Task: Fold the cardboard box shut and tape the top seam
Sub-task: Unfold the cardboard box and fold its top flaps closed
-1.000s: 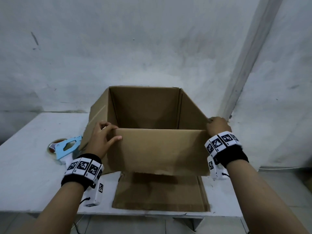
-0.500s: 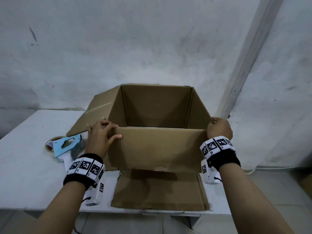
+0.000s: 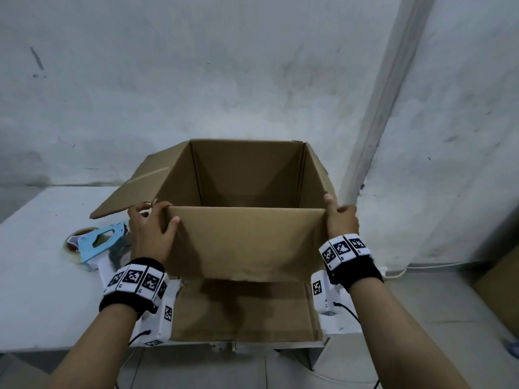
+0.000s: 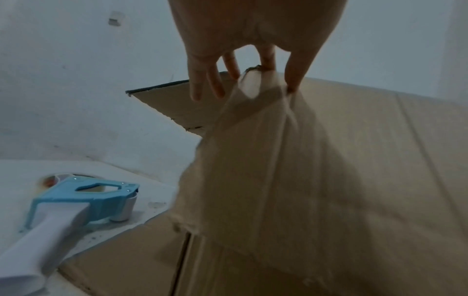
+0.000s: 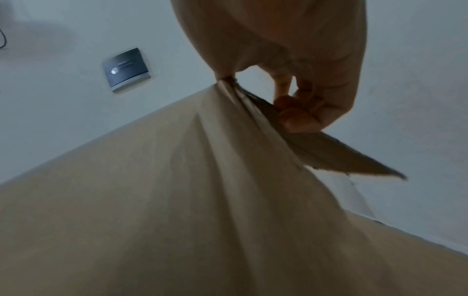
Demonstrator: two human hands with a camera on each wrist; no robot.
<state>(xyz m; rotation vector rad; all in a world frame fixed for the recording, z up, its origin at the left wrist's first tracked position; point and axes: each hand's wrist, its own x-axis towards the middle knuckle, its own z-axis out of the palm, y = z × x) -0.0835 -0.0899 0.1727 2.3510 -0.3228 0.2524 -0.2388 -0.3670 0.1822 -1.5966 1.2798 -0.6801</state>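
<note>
An open brown cardboard box stands on the white table, its inside showing no contents. Its left flap splays outward and its right flap leans out. My left hand grips the near left top corner, thumb on the near wall, fingers round the side. In the left wrist view, the left hand has its fingers by the left flap. My right hand grips the near right corner. In the right wrist view, the right hand curls its fingers on the right flap.
A blue and white tape dispenser lies on the table left of the box, also in the left wrist view as the tape dispenser. A flat cardboard sheet lies under the box's near side. Another carton stands at the right.
The left flap has swung outward and down to the left. The box top sits wider open. Both hands have stayed at the near corners.
</note>
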